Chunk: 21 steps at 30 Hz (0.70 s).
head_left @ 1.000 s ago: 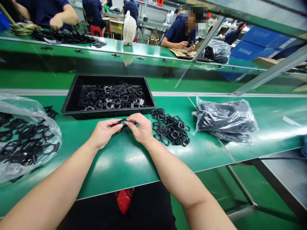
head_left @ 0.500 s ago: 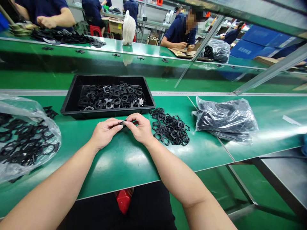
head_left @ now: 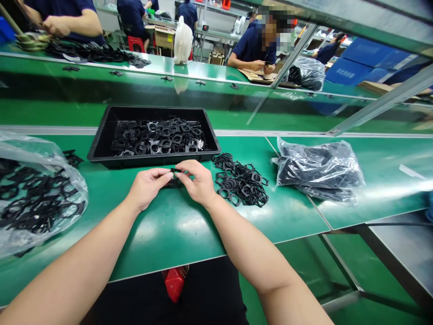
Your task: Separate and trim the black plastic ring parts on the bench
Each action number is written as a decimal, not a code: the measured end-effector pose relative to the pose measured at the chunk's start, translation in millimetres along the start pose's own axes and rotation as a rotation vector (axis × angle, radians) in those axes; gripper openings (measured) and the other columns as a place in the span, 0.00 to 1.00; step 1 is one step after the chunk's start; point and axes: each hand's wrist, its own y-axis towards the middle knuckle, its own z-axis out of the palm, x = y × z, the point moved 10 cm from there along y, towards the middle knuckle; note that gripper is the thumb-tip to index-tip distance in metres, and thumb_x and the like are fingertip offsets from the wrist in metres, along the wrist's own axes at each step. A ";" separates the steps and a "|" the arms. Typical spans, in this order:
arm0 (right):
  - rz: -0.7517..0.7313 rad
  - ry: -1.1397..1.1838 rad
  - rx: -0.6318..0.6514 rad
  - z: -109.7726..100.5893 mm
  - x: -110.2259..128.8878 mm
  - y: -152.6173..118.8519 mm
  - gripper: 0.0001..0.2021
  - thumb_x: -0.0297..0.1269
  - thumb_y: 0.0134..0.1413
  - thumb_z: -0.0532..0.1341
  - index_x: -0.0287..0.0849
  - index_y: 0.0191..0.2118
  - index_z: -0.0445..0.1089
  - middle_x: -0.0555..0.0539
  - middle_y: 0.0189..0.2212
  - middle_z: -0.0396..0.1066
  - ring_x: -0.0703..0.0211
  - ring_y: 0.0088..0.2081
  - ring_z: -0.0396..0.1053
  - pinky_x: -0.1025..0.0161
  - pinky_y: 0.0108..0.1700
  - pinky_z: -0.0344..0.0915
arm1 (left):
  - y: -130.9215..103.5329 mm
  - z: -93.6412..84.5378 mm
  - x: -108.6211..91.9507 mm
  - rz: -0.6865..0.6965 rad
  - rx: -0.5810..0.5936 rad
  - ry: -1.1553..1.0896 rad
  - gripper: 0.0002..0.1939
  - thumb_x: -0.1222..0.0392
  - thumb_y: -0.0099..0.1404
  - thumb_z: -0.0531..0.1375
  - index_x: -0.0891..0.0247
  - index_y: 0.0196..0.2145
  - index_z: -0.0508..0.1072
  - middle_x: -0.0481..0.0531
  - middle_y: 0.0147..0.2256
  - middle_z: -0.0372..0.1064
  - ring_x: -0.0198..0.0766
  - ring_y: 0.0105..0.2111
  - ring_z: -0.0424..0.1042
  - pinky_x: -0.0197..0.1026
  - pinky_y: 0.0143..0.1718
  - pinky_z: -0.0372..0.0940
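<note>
Between my two hands is a small black plastic part, mostly hidden by the fingers. My left hand pinches its left side between thumb and fingertips. On the other side my right hand is closed on it the same way. Both hands are just in front of a black tray holding many black ring-shaped parts. To the right of my right hand lies a loose pile of flat black rings on the green table.
An open clear bag of black parts lies at the left. A sealed clear bag of black parts rests at the right. Beyond the tray runs a green conveyor carrying small black pieces. Co-workers sit across it, near a white fan.
The black part between my fingers has turned slightly and shows more of its top. My hands stay in nearly the same place. Pieces on the conveyor have shifted slightly right.
</note>
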 end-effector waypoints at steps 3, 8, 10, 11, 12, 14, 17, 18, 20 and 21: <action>-0.109 -0.076 0.017 0.3 12.8 -0.9 0.06 0.34 0.56 0.58 0.44 0.37 0.73 0.46 0.36 0.74 0.62 0.39 0.70 0.63 0.44 0.67 | -0.8 -0.2 -2.5 0.008 -0.002 0.026 0.15 0.52 0.49 0.68 0.64 0.33 0.78 0.52 0.30 0.76 0.36 0.29 0.70 0.40 0.35 0.66; -0.098 -0.117 0.028 0.7 10.4 -0.7 0.05 0.35 0.56 0.59 0.45 0.34 0.73 0.48 0.34 0.74 0.62 0.37 0.71 0.63 0.43 0.67 | -1.7 -2.1 -1.7 0.004 -0.028 0.027 0.17 0.51 0.48 0.68 0.65 0.32 0.78 0.52 0.29 0.75 0.37 0.28 0.71 0.41 0.34 0.67; -0.113 -0.114 0.025 -0.1 11.8 -0.5 0.05 0.35 0.56 0.59 0.44 0.33 0.72 0.47 0.33 0.74 0.62 0.37 0.71 0.64 0.43 0.67 | -1.4 -2.8 -2.5 0.028 -0.033 0.045 0.16 0.51 0.48 0.68 0.64 0.32 0.78 0.52 0.30 0.75 0.38 0.29 0.71 0.42 0.35 0.67; -0.120 -0.114 0.026 -0.4 12.6 -0.3 0.05 0.35 0.56 0.58 0.44 0.32 0.72 0.47 0.33 0.74 0.62 0.37 0.71 0.64 0.43 0.67 | -1.4 -3.2 -3.6 0.047 -0.035 0.059 0.15 0.51 0.49 0.68 0.64 0.32 0.78 0.53 0.30 0.76 0.38 0.30 0.71 0.42 0.35 0.67; -0.122 -0.117 0.034 -0.3 13.1 -0.1 0.06 0.35 0.56 0.58 0.44 0.32 0.72 0.47 0.33 0.74 0.62 0.37 0.71 0.64 0.43 0.67 | -1.5 -3.4 -5.4 0.068 -0.034 0.077 0.15 0.51 0.49 0.68 0.63 0.32 0.79 0.53 0.31 0.76 0.38 0.30 0.71 0.42 0.36 0.67; -0.112 -0.120 0.062 1.0 12.9 0.5 0.06 0.35 0.56 0.58 0.44 0.32 0.71 0.47 0.33 0.73 0.61 0.37 0.70 0.63 0.43 0.66 | -2.7 -3.4 -11.7 0.123 -0.031 0.131 0.13 0.52 0.50 0.67 0.62 0.31 0.79 0.53 0.32 0.75 0.39 0.32 0.71 0.41 0.37 0.66; -0.053 -0.095 0.081 1.0 10.1 0.8 0.06 0.36 0.55 0.58 0.43 0.30 0.70 0.48 0.31 0.72 0.62 0.36 0.69 0.63 0.42 0.66 | -6.7 -0.1 -26.4 0.237 -0.011 0.268 0.10 0.53 0.52 0.65 0.60 0.31 0.79 0.52 0.32 0.74 0.39 0.33 0.71 0.40 0.37 0.65; -0.016 -0.077 0.071 0.1 7.6 0.8 0.06 0.37 0.54 0.59 0.43 0.29 0.69 0.48 0.30 0.72 0.62 0.34 0.68 0.63 0.40 0.66 | -8.2 2.1 -30.8 0.274 0.005 0.320 0.09 0.53 0.53 0.64 0.60 0.31 0.79 0.52 0.32 0.74 0.39 0.33 0.71 0.40 0.37 0.65; 0.084 -0.023 0.048 -0.6 -0.5 0.0 0.07 0.38 0.52 0.60 0.42 0.28 0.68 0.50 0.26 0.70 0.64 0.29 0.66 0.66 0.35 0.65 | -10.5 6.7 -35.9 0.326 0.040 0.407 0.08 0.54 0.55 0.63 0.59 0.31 0.79 0.51 0.32 0.74 0.39 0.33 0.71 0.40 0.37 0.64; 0.137 0.015 0.038 0.0 -5.4 -0.8 0.07 0.38 0.51 0.61 0.41 0.28 0.69 0.51 0.25 0.70 0.65 0.28 0.66 0.66 0.33 0.64 | -11.2 8.2 -36.7 0.341 0.053 0.435 0.08 0.54 0.56 0.62 0.59 0.32 0.79 0.51 0.32 0.74 0.39 0.33 0.71 0.39 0.37 0.64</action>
